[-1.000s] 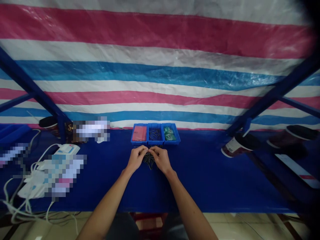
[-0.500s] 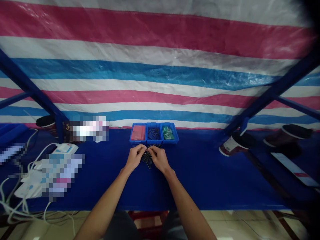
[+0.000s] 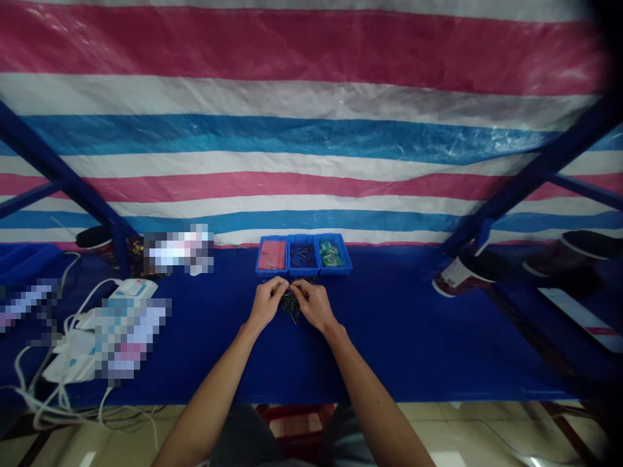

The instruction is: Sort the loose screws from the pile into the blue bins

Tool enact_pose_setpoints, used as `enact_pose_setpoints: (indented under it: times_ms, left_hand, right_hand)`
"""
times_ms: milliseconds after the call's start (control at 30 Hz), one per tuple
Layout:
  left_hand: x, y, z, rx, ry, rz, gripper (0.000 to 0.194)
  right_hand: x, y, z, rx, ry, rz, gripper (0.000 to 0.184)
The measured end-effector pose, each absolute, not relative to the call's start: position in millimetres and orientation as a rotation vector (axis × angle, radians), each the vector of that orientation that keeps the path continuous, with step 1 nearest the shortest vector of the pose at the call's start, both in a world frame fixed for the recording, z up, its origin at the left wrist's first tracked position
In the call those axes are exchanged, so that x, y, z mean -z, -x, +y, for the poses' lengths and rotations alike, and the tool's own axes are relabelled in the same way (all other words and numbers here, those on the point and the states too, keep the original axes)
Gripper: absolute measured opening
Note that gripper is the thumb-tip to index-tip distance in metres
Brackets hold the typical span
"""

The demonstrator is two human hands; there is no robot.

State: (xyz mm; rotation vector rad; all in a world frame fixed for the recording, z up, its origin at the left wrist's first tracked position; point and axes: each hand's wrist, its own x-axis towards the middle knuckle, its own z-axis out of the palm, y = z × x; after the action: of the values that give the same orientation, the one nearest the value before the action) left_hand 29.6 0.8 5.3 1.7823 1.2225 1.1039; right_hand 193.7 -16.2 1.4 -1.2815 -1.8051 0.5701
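Note:
My left hand [image 3: 267, 300] and my right hand [image 3: 313, 303] meet fingertip to fingertip, both closed in a pinch. Whatever lies between the fingers is too small to make out. Just under and between them is a loose pile of thin, dark, screw-like pieces [image 3: 291, 310] on the blue tabletop [image 3: 389, 337]. Beyond my hands stand three blue bins side by side. The left bin holds a flat pink stack [image 3: 272, 255], the middle one more dark, thin pieces [image 3: 302, 256], and the right one green-and-silvery small packets or parts [image 3: 331, 254].
Left on the table lie a white power strip [image 3: 73, 357] and tangled white cables [image 3: 63, 405]. Lidded cups [image 3: 467, 271] and a phone [image 3: 581, 319] are to the right. Blue frame bars [image 3: 535, 168] slope at both sides, before a striped sheet [image 3: 311, 143].
The camera view has shifted slightly, so the bins and table appear a little higher and further right. My hands stay pinched together over the pile, with barely any movement.

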Motion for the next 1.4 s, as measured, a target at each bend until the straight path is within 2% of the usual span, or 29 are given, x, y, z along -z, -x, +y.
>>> enact_pose_setpoints:
  times_ms: [1400]
  left_hand:
    - [-3.4,-29.0,1.0,-1.095,-1.783,1.237,0.033]
  right_hand:
    - [-2.2,-194.4,-17.8,-0.527,1.297,-1.821,0.024]
